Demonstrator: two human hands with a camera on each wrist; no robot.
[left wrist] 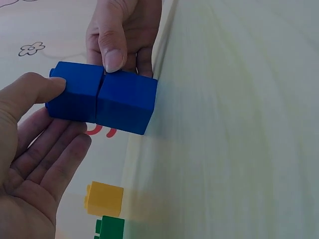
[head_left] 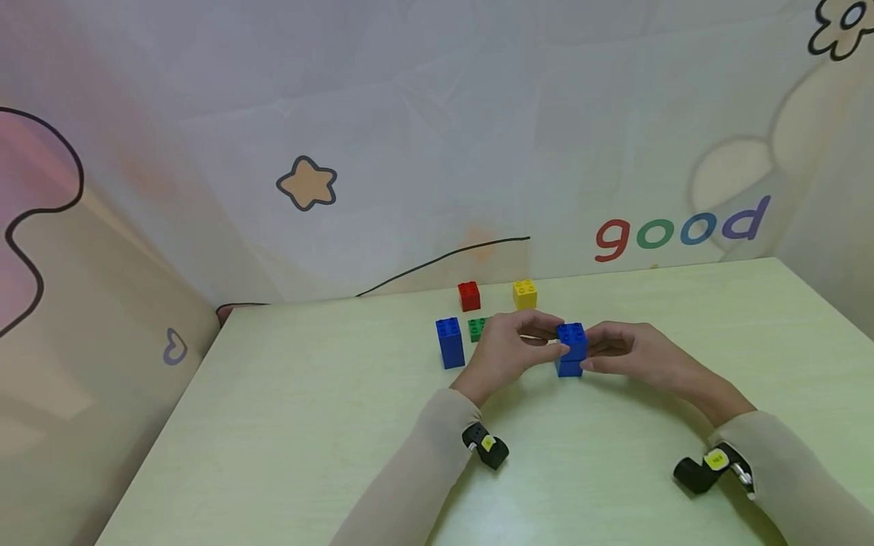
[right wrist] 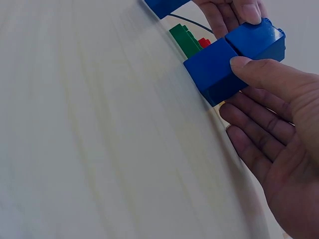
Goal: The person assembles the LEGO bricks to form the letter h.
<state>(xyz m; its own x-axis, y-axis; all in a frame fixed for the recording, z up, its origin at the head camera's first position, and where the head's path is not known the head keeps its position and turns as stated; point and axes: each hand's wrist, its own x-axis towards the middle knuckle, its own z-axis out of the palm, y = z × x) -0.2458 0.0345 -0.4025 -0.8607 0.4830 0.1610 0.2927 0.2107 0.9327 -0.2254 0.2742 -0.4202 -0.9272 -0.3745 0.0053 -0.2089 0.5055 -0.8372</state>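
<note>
Two blue toy building bricks are stacked one on the other, studs up. My left hand (head_left: 504,350) pinches the upper blue brick (head_left: 573,343) between thumb and fingers. From the other side, my right hand (head_left: 645,355) grips the lower blue brick (head_left: 570,369), its thumb close to the seam. In the left wrist view a thin dark line runs between the upper brick (left wrist: 77,94) and the lower brick (left wrist: 127,104), and their edges sit slightly out of line. The fingers beneath both bricks are partly hidden.
Behind my left hand stand a tall blue block (head_left: 450,345), a green brick (head_left: 478,329) partly hidden by that hand, a red brick (head_left: 469,296) and a yellow brick (head_left: 525,294). The pale table (head_left: 287,425) meets a printed cloth backdrop (head_left: 423,152) at its far edge.
</note>
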